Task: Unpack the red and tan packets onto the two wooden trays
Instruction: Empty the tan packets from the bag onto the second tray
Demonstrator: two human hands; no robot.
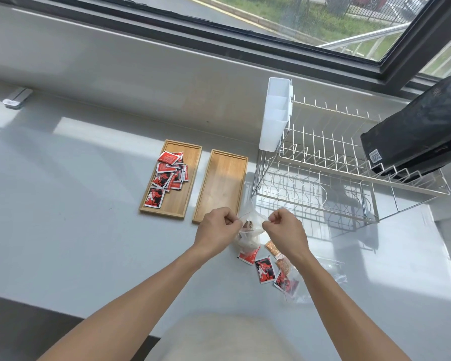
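Two wooden trays lie side by side on the grey counter. The left tray [186,194] holds a heap of several red packets [170,173]. The right tray [223,183] has nothing in it. In front of the right tray, my left hand [218,230] and my right hand [287,229] each pinch one side of the mouth of a clear plastic bag [250,230] with brownish packets inside. Loose red packets [264,269] and tan packets [272,247] lie on the counter just below the bag, some inside another clear bag [293,290].
A white wire dish rack [331,173] stands right of the trays, with a white plastic cutlery holder [275,118] on its left end and a black package [422,131] on top. A small grey object [17,98] lies at the far left by the wall.
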